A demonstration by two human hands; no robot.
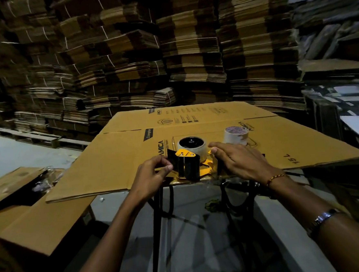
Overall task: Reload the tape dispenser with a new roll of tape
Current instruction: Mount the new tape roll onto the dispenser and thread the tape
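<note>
Head view: one dispenser [189, 163], two tape rolls [193, 145] [236, 134], left hand [153, 173] pinching, right hand [237, 159] flat

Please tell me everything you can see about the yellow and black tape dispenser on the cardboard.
The tape dispenser lies on its side near the front edge of the flattened cardboard box. Its frame is yellow, seemingly metal, with black plates at the front and a small yellow tab on top. A whitish roll of tape with a dark centre sits on its hub. The left hand pinches the black plate on one side; the right hand rests on the other side, fingers nearly straight. A second roll stands apart behind it.
</note>
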